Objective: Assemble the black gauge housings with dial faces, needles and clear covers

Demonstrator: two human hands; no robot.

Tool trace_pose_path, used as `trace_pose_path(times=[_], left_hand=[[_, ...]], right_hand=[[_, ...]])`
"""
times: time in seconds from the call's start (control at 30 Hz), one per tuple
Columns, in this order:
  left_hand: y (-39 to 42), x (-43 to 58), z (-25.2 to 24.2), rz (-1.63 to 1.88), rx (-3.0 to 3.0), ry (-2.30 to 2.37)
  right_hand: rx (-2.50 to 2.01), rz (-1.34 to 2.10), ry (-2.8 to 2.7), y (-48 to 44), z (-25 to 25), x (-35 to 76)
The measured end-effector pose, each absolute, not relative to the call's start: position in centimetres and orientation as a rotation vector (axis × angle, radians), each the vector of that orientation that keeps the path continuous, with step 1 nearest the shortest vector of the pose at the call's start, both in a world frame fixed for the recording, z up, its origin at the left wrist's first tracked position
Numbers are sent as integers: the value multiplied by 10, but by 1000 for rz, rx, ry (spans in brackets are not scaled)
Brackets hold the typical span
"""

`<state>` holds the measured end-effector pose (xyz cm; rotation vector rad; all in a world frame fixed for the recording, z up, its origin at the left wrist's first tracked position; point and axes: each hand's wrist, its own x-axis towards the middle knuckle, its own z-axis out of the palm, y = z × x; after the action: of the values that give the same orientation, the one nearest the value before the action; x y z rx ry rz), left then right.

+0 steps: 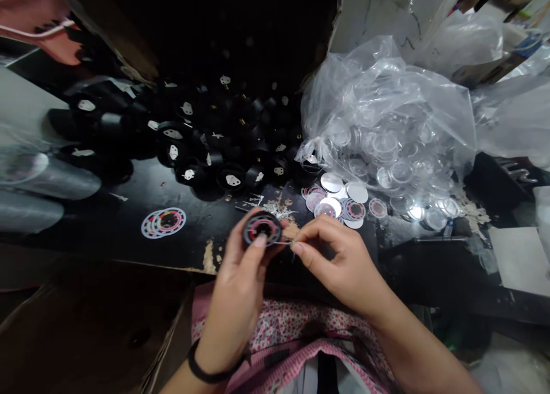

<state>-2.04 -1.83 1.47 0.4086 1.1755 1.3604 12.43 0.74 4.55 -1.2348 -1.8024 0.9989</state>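
Note:
My left hand [243,265] is wrapped round a small round black gauge [263,227], thumb on its red-and-grey dial face. To its right, my right hand [339,256] pinches a thin pale sliver [283,243] between thumb and forefinger. The sliver reaches to the gauge's lower right edge; its kind is too small to make out. Just beyond the hands lies a small heap of white needle-like pointers [277,211]. Two loose printed dial discs [169,221] overlap on the bench at the left. More dial discs [354,209] lie among shiny silver discs [332,182] behind my right hand.
Several black gauge housings [232,179] crowd the back of the dark bench [193,248]. A clear plastic bag [387,119] full of transparent round covers stands at the back right. Clear cylindrical stacks [55,176] lie at the left; a white paper [519,259] is far right.

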Motion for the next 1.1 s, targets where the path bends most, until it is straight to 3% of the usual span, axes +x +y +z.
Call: trace_pose_path(times=[0.27,0.8,1.1], left_hand=[[-24,-12,-3,1194,582,1130],[-26,-21,18,1123,1126,1413],[-33,-24,17,1195,1204,1456]], right_hand=[[-1368,878,-1936,4,44,127],[-1437,983,-1897,-7,52,129],[-1272,1013,-1852,-8,47,132]])
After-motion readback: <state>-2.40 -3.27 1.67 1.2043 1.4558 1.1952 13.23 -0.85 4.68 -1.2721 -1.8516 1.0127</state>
